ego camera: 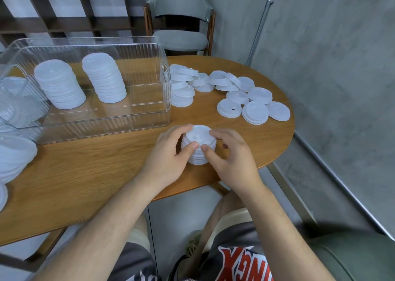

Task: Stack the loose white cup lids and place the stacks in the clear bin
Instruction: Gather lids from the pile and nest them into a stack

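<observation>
Cup lids, white plastic, are at every stage of the job in the head view. Two tall stacks, one point(59, 84) to the left and the other point(104, 79) beside it, already stand upright inside the clear bin point(149, 42), which sits on the far left part of the worktop point(96, 174). The right end of the bin floor holds nothing yet.

In front of the bin, near the worktop's front edge, a short stack point(198, 147) is being built. The left hand point(168, 152) curls round its left side and the right hand point(228, 154) round its right, with both thumbs meeting on the near face, so each hand grips it. It is far lower than the two in the bin.

To the right of the bin, a spread of loose lids point(235, 92) lies overlapping, some tilted on others, all yet to be gathered. More lids point(12, 156) show at the left edge, partly out of frame.

As I judge it, the task is roughly half done: this stack needs more lids, then a place in the bin.
</observation>
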Available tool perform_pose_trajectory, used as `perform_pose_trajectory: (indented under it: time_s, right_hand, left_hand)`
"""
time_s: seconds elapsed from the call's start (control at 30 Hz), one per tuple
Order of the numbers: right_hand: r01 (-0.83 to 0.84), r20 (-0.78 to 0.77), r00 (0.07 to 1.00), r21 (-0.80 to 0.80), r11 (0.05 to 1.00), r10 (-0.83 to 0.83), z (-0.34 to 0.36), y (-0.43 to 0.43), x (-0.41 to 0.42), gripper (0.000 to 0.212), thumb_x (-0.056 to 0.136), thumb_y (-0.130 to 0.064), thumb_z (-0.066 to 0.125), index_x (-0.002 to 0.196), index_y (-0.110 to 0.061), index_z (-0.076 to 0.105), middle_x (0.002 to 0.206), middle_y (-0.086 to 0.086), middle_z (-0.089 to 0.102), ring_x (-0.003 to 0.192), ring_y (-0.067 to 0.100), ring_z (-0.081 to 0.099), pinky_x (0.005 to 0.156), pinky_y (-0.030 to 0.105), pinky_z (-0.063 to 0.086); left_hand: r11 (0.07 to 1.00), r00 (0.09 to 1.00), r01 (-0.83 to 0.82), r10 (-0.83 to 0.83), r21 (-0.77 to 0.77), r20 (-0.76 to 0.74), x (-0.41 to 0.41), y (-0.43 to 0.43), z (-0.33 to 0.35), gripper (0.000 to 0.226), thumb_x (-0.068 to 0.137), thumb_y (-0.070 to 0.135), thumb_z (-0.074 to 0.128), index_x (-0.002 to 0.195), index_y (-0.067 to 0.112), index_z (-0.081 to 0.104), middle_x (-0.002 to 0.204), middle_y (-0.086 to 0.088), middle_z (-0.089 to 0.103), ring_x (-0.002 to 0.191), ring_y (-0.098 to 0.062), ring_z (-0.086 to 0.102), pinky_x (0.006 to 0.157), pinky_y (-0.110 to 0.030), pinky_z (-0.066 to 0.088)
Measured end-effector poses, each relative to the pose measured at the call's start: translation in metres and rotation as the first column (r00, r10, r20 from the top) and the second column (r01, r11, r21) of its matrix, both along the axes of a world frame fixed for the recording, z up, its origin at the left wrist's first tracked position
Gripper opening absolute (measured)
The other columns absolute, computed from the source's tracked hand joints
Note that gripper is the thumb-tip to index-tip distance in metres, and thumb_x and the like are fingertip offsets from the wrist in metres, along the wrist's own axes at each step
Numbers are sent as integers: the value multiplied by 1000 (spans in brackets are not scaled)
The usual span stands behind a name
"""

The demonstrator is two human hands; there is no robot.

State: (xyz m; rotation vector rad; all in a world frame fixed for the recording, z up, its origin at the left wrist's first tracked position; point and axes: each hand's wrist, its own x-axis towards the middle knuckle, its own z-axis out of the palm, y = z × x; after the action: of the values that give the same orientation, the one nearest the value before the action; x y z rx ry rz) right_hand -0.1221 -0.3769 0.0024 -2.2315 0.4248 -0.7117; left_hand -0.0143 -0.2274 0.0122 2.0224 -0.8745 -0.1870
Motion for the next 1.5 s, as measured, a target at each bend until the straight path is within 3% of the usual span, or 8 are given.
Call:
perform_pose_trajectory:
  time_s: [0.13, 0.27, 0.4, 0.6, 0.77, 0.93, 1.13, 1.5]
  right_hand:
    - [-2, 26, 1000, 23, 1000, 1, 12, -3, 4, 41, 91, -33, 74, 127, -15, 67, 127, -8, 61, 121, 1, 54, 98, 15, 44]
    - [-4, 58, 998, 41, 999, 1, 26, -13, 11, 40, 90, -34, 74, 126, -17, 68, 127, -9, 60, 124, 3, 53, 102, 23, 46]
    - [-48, 57, 997, 92, 995, 43, 34, -20, 14, 47, 87, -32, 79, 129, -16, 65, 128, -8, 58, 123, 3, 52, 99, 17, 45]
    - [6, -14, 1000, 231, 973, -3, 25, -29, 11, 52, 86, -39, 79, 132, -23, 63, 125, -12, 63, 110, 2, 59, 88, 8, 44]
    - [135, -61, 990, 226, 965, -124, 15, -42, 10, 50, 87, -38, 78, 131, -24, 61, 119, -16, 60, 102, 1, 58, 82, 6, 44]
    - [169, -172, 975, 143, 975, -144, -1, -53, 9, 57, 86, -40, 79, 135, -19, 59, 126, -14, 54, 120, 8, 52, 105, 29, 45]
    - [173, -119, 980, 101, 980, -161, -1, -56, 11, 54, 87, -41, 77, 133, -20, 60, 130, -14, 56, 121, 5, 51, 104, 32, 47]
    - [218, -62, 976, 229, 949, -209, 10, -57, 7, 42, 91, -47, 70, 125, -25, 62, 120, -13, 56, 110, 0, 56, 78, 0, 42]
  left_hand:
    - [999, 997, -15, 18, -34, 73, 3, -4, 11, 45, 98, 35, 63, 142, 29, 54, 135, 24, 50, 134, -1, 38, 116, -30, 32]
    - [998, 997, 1, 4, -65, 71, 8, -13, 26, 45, 98, 35, 63, 141, 28, 53, 134, 24, 49, 132, 5, 36, 109, -14, 27]
    - [995, 997, 44, -38, -89, 70, 12, -21, 31, 47, 98, 36, 62, 143, 28, 52, 141, 18, 52, 135, 0, 42, 113, -22, 33]
    - [993, 996, 76, -72, -85, 51, 12, -20, 20, 48, 98, 37, 62, 144, 26, 52, 143, 17, 51, 133, 7, 41, 108, -6, 30]
    - [997, 997, 73, -74, 27, 38, 15, -12, -2, 64, 90, 50, 68, 147, 28, 47, 146, 19, 45, 138, 1, 38, 117, -25, 30]
    - [994, 997, 79, -79, 69, 3, 11, -8, -16, 73, 83, 56, 74, 145, 30, 48, 145, 19, 46, 136, -2, 39, 117, -35, 34]
    - [994, 996, 89, -89, 65, 2, 11, -9, -18, 76, 81, 57, 72, 147, 29, 48, 145, 20, 46, 134, 0, 41, 114, -28, 36]
    - [993, 993, 113, -113, 34, -18, 11, -8, -19, 79, 78, 60, 70, 147, 29, 48, 144, 20, 46, 133, 3, 41, 101, -6, 29]
